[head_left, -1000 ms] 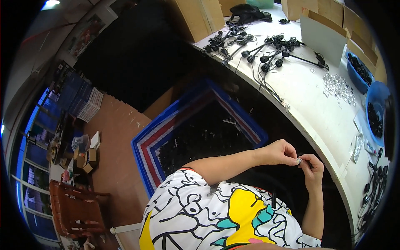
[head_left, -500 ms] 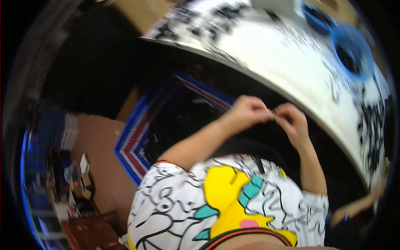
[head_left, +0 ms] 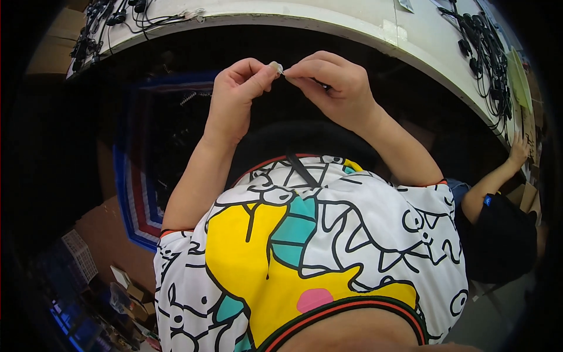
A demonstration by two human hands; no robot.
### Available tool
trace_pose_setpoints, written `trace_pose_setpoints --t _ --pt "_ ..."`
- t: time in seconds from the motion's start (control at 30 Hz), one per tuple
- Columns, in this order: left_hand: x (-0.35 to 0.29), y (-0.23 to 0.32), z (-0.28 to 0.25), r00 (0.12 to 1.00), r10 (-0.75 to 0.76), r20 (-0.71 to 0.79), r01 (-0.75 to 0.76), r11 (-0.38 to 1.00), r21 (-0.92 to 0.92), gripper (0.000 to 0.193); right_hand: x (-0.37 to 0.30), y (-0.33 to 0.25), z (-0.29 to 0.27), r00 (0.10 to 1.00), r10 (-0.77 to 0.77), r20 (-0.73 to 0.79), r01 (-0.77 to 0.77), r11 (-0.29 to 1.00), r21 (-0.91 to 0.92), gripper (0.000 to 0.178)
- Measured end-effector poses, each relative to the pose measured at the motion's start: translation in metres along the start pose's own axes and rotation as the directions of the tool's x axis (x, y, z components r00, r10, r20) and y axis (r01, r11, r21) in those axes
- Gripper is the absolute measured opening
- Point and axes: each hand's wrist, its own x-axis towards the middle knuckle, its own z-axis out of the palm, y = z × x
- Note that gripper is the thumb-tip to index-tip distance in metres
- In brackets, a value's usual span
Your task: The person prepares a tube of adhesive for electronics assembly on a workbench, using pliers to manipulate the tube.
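In front of the table edge, my left hand (head_left: pixel 237 88) is closed, thumb and forefinger pinching a small clear whitish piece (head_left: pixel 276 67). It is too small for me to tell its kind. My right hand (head_left: pixel 340 88) comes in from the other side, thumb and forefinger pinched together right beside the piece. Whether those fingertips grip its end or something thin coming off it is hidden. Both hands are raised in the air, their fingertips almost meeting.
A white table (head_left: pixel 346 23) curves across the far side, with black cables (head_left: pixel 120 14) at its left and a bundle of black cables (head_left: pixel 489 64) at its right. A striped bag (head_left: pixel 132 193) stands open at the left. At the right, another person's hand (head_left: pixel 518 151) touches the table edge.
My view has swung, so the blue basins are out of sight and the hands appear farther left and higher. Both hands stay close together, fingertips pinched.
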Motion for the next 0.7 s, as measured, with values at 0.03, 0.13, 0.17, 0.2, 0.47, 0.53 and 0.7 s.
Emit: trace_pose_setpoints --t 0.03,0.13,0.17,0.2,0.47,0.53,0.7 --pt "0.000 -0.002 0.000 1.000 -0.027 -0.010 0.026 0.999 -0.044 0.012 0.000 0.002 0.003 0.998 -0.055 -0.027 0.054 0.998 -0.039 0.018" --pt "0.002 -0.004 -0.001 0.997 -0.081 -0.002 0.080 0.990 -0.119 0.013 -0.003 0.004 0.006 0.995 -0.077 -0.059 0.066 0.984 -0.167 0.012" --pt "0.003 -0.005 -0.002 0.994 -0.107 0.009 0.107 0.983 -0.151 0.014 -0.002 0.005 0.007 0.996 -0.072 -0.056 0.062 0.984 -0.166 0.012" --pt "0.004 -0.006 -0.003 0.994 -0.111 0.009 0.111 0.982 -0.155 0.014 -0.002 0.007 0.007 0.995 -0.083 -0.052 0.072 0.979 -0.191 0.012" --pt "0.008 -0.005 -0.008 0.987 -0.145 0.072 0.155 0.976 -0.151 0.015 0.000 0.014 0.010 0.994 -0.105 -0.031 0.094 0.964 -0.249 0.010" --pt "0.010 -0.005 -0.011 0.987 -0.127 0.103 0.140 0.982 -0.127 0.014 0.002 0.015 0.010 0.999 -0.026 -0.020 0.022 0.982 -0.189 0.009" --pt "0.009 0.007 -0.010 0.985 -0.069 0.157 0.073 0.997 -0.015 0.013 0.009 0.010 0.005 0.986 0.168 0.011 -0.168 0.985 0.030 0.008"
